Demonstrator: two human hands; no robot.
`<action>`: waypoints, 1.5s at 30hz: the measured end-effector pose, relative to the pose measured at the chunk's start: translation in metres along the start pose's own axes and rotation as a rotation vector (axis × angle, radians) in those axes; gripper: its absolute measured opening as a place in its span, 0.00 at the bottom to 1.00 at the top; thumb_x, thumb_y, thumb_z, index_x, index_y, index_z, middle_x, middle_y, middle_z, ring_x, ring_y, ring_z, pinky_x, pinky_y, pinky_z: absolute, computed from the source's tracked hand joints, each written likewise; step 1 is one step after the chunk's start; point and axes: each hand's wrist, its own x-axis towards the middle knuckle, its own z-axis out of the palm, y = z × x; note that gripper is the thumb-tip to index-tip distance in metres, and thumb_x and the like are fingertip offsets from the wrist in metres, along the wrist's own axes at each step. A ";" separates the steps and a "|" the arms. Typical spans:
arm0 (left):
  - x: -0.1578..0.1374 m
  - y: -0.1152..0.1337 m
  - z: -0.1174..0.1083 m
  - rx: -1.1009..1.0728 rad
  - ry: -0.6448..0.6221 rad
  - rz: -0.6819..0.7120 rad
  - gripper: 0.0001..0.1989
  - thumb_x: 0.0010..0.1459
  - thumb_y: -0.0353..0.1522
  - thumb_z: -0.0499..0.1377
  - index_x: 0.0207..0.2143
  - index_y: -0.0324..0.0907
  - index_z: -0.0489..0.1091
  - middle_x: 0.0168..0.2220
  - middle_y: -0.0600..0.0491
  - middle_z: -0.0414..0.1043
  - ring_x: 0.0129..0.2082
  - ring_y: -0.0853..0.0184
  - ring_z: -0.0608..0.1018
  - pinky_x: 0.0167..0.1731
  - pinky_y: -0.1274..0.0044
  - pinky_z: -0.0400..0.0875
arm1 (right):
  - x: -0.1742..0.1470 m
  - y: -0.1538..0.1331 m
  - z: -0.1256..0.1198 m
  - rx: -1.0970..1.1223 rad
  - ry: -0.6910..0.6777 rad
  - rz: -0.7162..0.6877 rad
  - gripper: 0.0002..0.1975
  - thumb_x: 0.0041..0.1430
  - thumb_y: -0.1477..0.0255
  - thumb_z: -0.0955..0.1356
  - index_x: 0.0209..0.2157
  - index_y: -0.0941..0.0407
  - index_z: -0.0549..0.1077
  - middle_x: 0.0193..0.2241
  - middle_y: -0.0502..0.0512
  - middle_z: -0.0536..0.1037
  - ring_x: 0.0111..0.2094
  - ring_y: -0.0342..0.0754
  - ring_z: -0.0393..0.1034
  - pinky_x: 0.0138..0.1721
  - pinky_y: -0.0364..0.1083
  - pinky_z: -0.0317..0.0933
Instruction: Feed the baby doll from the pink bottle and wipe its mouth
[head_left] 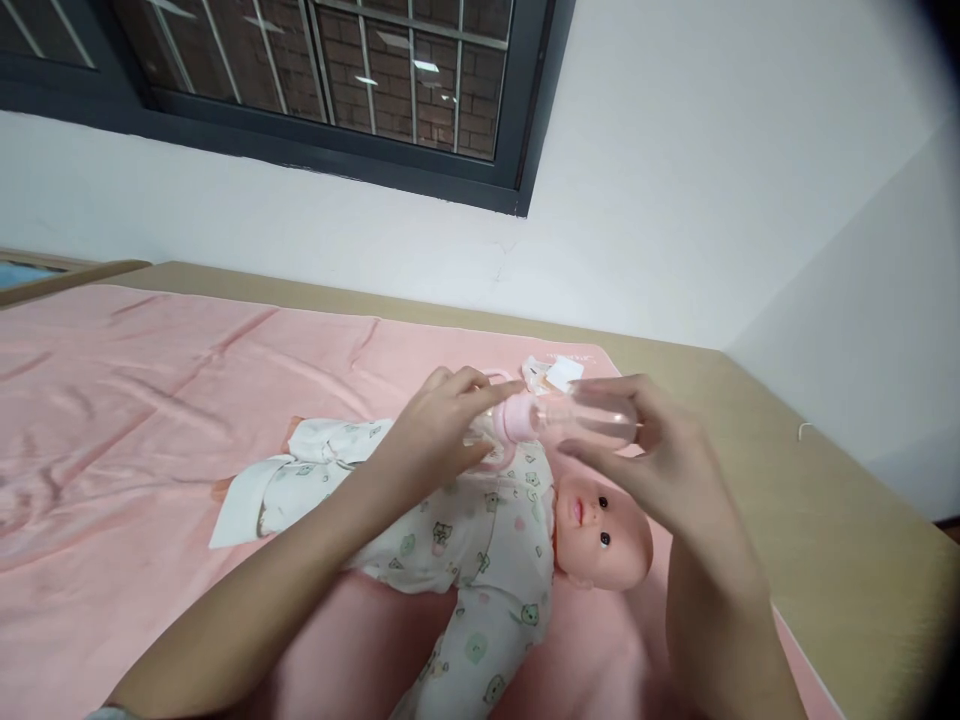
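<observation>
A clear baby bottle (pixel 592 418) with a pink collar (pixel 515 418) is held sideways above a baby doll (pixel 600 535). My right hand (pixel 652 450) wraps round the bottle's rounded base end, thumb below and fingers above. At the other end, my left hand (pixel 457 420) grips the teat end beside the collar, index finger stretched along the top; a pink ring-shaped handle shows behind it. The doll lies on its back in a white sleepsuit (pixel 442 540) printed with small animals, its head to the right, under my hands.
A pink blanket (pixel 150 420) with creases covers most of the wooden surface (pixel 795 500). Behind the bottle lie a white card (pixel 564 373) and a crumpled clear wrapper (pixel 535 375). A white wall (pixel 637 200) and a dark-framed window (pixel 517 120) stand at the back.
</observation>
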 end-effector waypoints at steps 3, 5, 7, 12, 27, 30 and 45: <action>0.005 -0.014 -0.016 -0.042 0.121 -0.137 0.29 0.50 0.26 0.61 0.56 0.48 0.65 0.51 0.53 0.70 0.49 0.60 0.72 0.48 0.71 0.67 | 0.007 0.024 -0.023 -0.062 0.181 -0.032 0.23 0.50 0.60 0.74 0.48 0.48 0.71 0.49 0.56 0.73 0.48 0.52 0.72 0.39 0.49 0.71; 0.007 -0.031 -0.026 -0.090 0.198 -0.236 0.29 0.50 0.28 0.60 0.55 0.48 0.62 0.52 0.54 0.70 0.49 0.60 0.74 0.47 0.72 0.68 | 0.017 0.051 -0.035 -0.165 0.198 0.019 0.25 0.50 0.58 0.73 0.50 0.48 0.70 0.51 0.57 0.71 0.48 0.53 0.71 0.38 0.50 0.71; 0.007 -0.052 -0.033 -0.152 0.239 -0.318 0.29 0.49 0.31 0.62 0.55 0.47 0.60 0.50 0.54 0.71 0.47 0.60 0.75 0.44 0.73 0.69 | 0.027 0.084 -0.039 -0.307 0.173 0.159 0.25 0.51 0.58 0.71 0.51 0.50 0.70 0.53 0.60 0.68 0.48 0.54 0.70 0.41 0.51 0.69; 0.004 -0.104 -0.041 -0.157 0.168 -0.493 0.40 0.47 0.36 0.65 0.61 0.46 0.52 0.51 0.49 0.70 0.44 0.59 0.76 0.40 0.71 0.70 | 0.042 0.161 -0.006 -0.677 -0.119 0.514 0.26 0.55 0.71 0.67 0.56 0.60 0.64 0.53 0.70 0.66 0.45 0.56 0.72 0.45 0.52 0.65; -0.012 -0.171 -0.039 0.174 -0.031 -0.815 0.30 0.38 0.36 0.64 0.47 0.46 0.63 0.41 0.49 0.75 0.42 0.52 0.77 0.34 0.72 0.68 | 0.029 0.215 0.023 -0.585 -0.250 0.678 0.37 0.62 0.48 0.51 0.59 0.60 0.62 0.49 0.71 0.75 0.51 0.63 0.71 0.48 0.57 0.61; -0.017 -0.187 -0.034 0.130 -0.071 -0.846 0.30 0.37 0.36 0.65 0.46 0.45 0.62 0.42 0.48 0.74 0.44 0.50 0.76 0.35 0.72 0.68 | 0.024 0.227 0.024 -0.513 -0.105 0.627 0.36 0.61 0.47 0.52 0.54 0.60 0.68 0.44 0.70 0.78 0.47 0.63 0.72 0.46 0.56 0.61; -0.035 -0.210 -0.028 -0.125 -0.048 -0.868 0.32 0.35 0.31 0.64 0.47 0.40 0.60 0.44 0.50 0.74 0.44 0.59 0.77 0.39 0.76 0.71 | 0.002 0.278 0.032 0.016 0.360 0.347 0.31 0.61 0.46 0.54 0.38 0.58 0.72 0.37 0.62 0.78 0.35 0.50 0.74 0.42 0.51 0.64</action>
